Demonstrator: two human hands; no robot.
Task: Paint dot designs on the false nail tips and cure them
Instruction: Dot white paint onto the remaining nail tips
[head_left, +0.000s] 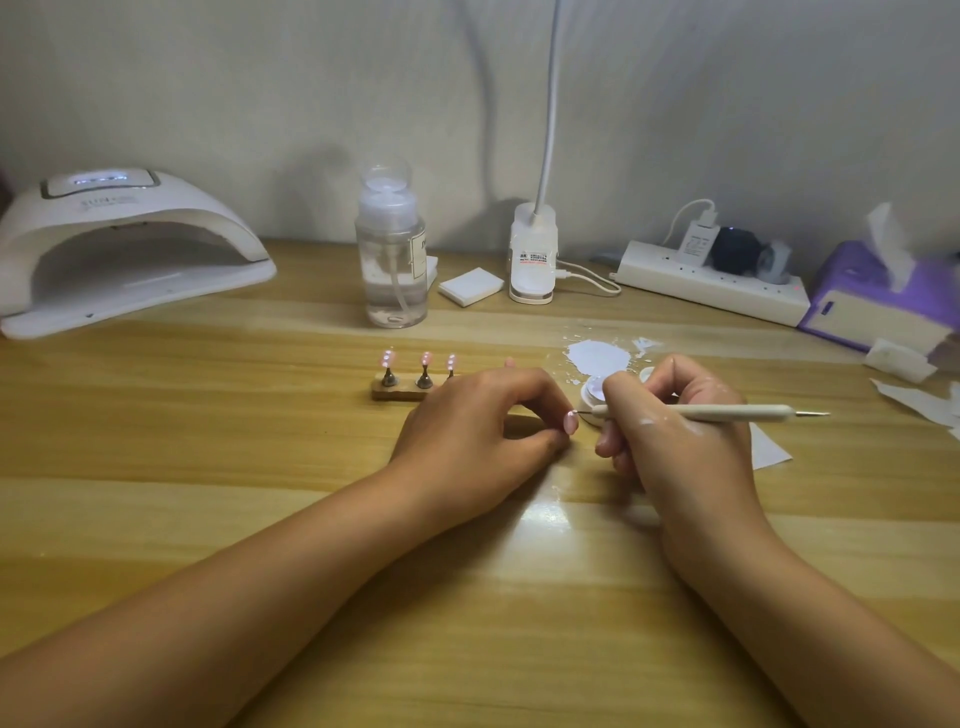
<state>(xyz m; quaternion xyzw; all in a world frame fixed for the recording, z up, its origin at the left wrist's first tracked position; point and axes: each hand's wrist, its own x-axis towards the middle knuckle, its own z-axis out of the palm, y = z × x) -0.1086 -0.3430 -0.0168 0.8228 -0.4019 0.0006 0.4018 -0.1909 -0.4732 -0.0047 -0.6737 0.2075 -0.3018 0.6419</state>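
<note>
False nail tip (571, 422) sits just right of centre frame, pinched between thumb and forefinger of the left grip (483, 415), its pink face turned toward the tool. The right grip (675, 431) is curled round the dotting pen (696, 413), and the fine metal point is right at the upper edge of the tip. Touching or a hair off, I can't tell from here. Now, the dangers. That tip is held in bare fingers, not seated on the stand (400, 389) just left of centre, so any twitch of either grip could drag a dot into a streak. The thumb sits close under the painted face, and a small roll of the pinch would put skin on wet paint. White smears already show on the back of the right grip, so a brush against the tip would leave a mark there too. The open paint pot (589, 397) lies tucked just behind the right knuckles, beside the white spill (597, 356) on the table (260, 467); a careless lift of the pen could tip it or pick up too big a blob, and a fat dot would sag. Three other tips (426, 358) stand on the stand right behind the left knuckles, easy to knock. And the curing lamp (119, 249) waits in the upper left of the frame, well apart, so an uncured design must cross the whole table to reach it.
</note>
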